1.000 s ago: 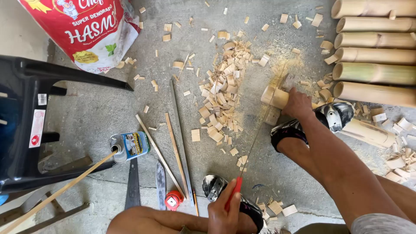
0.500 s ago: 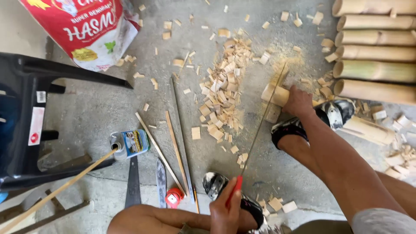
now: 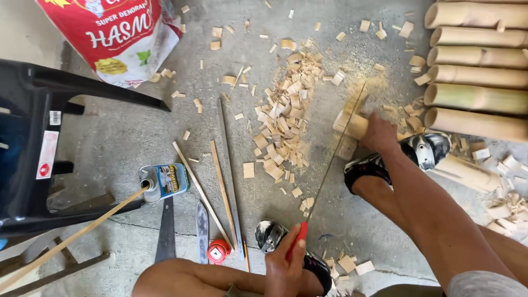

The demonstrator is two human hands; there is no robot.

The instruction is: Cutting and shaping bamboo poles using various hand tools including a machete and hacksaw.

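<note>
Concrete floor [image 3: 110, 137], grey and dusty, strewn with bamboo chips [image 3: 283, 118] and pale sawdust around the cut. Right hand [image 3: 378, 133] wrapped over a short bamboo piece [image 3: 347, 124], pressing it to the floor just ahead of the sandalled foot [image 3: 421, 151]. Left hand [image 3: 286, 264] closed around the red handle of a thin saw [image 3: 330, 165], blade running up and resting across the bamboo. Cut under way, judging by the fresh dust (depth not readable from above). Whole bamboo poles [image 3: 476, 60] stacked at upper right, apparently uncut. Thin sticks [image 3: 220, 181], a knife [image 3: 202, 231], a small can [image 3: 165, 181] lying at left, near a dark chair [image 3: 49, 110] and a red sack [image 3: 118, 33].
</note>
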